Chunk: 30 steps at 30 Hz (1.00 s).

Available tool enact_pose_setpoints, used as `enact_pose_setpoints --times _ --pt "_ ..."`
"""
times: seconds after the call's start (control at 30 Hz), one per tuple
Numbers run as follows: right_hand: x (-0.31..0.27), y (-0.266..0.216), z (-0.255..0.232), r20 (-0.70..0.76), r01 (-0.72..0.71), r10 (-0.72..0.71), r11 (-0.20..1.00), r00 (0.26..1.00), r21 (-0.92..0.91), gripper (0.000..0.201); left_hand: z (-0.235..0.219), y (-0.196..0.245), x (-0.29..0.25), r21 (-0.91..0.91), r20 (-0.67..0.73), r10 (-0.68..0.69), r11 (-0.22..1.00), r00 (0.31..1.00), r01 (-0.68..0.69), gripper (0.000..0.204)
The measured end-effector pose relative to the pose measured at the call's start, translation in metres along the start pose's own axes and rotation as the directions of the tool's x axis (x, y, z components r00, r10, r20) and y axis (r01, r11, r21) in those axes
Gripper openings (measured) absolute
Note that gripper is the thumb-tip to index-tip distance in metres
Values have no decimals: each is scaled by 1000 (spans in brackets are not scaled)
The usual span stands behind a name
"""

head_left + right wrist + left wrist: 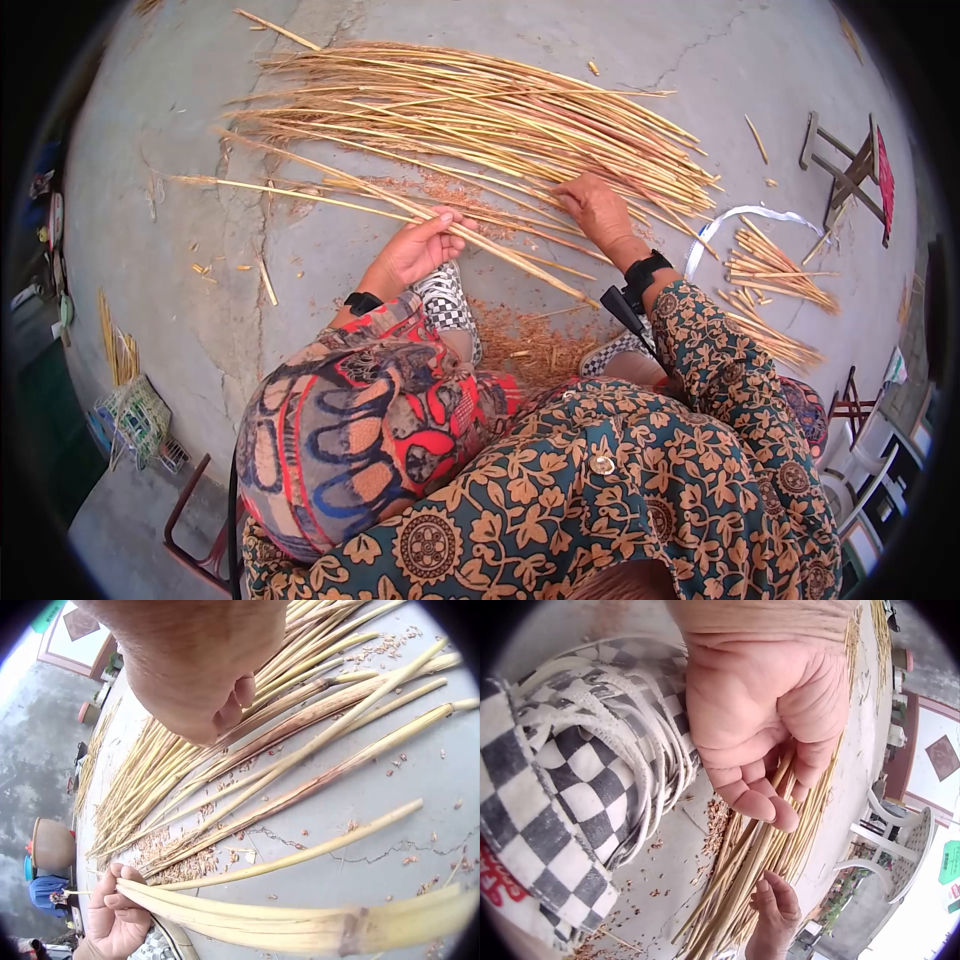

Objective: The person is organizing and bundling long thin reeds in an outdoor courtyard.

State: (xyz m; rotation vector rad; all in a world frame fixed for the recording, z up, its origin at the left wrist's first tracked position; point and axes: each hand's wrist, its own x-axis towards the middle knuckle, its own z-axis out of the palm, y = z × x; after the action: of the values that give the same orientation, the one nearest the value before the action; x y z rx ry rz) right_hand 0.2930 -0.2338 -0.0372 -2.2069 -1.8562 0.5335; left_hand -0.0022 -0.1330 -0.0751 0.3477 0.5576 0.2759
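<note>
Fingers on my left hand [422, 250] are pinched together with the thumb round a few long straw-coloured stalks [520, 263], palm turned up, so that side's pretty clear. Right hand [600, 215] is harder to call: its fingers are bent and pointing down at the near side of the big pile of loose stalks [490, 110], but honestly I can't tell whether there's one between them or they're just resting on top. The stalks I'm holding run slantwise across my left fingers, poking out past both sides of the hand, with the thicker ends towards my right arm and the thin ends going off past the left. They lie on my side of the pile, above my shoe [447, 300] and the reddish chaff [530, 345] on the floor [190, 290]. Going by looks, I'd say they're light and fairly stiff, with a bit of spring at the skinny ends, dry and smooth enough to roll or slide past each other if the pinch is loose. Probably crack or split if bent hard, most likely round a joint [352, 930]. I'd take hold on the thicker half, a little in from the cut ends, thumb across the lot, snug but not crushing.
</note>
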Motion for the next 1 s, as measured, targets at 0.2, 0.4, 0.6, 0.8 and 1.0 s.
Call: enact_pose_setpoints --times 0.2,0.4,0.6,0.8,1.0 --pt "-3 -1 14 19 -84 85 996 996 -23 13 0 0 0 -1 -15 -9 1000 1000 9 14" --pt "-3 2 -2 149 -156 137 980 979 125 12 -3 -1 0 -28 0 -11 1000 1000 11 16" --pt "-4 2 15 46 8 -9 1000 999 29 12 0 1 -1 -10 -12 -10 1000 1000 10 16" --pt "-8 12 10 48 -23 15 986 999 163 12 -4 0 0 -35 20 -10 999 1000 10 18" --pt "-15 43 15 461 -381 91 714 882 587 13 -4 -2 -1 -54 6 11 998 1000 -10 18"
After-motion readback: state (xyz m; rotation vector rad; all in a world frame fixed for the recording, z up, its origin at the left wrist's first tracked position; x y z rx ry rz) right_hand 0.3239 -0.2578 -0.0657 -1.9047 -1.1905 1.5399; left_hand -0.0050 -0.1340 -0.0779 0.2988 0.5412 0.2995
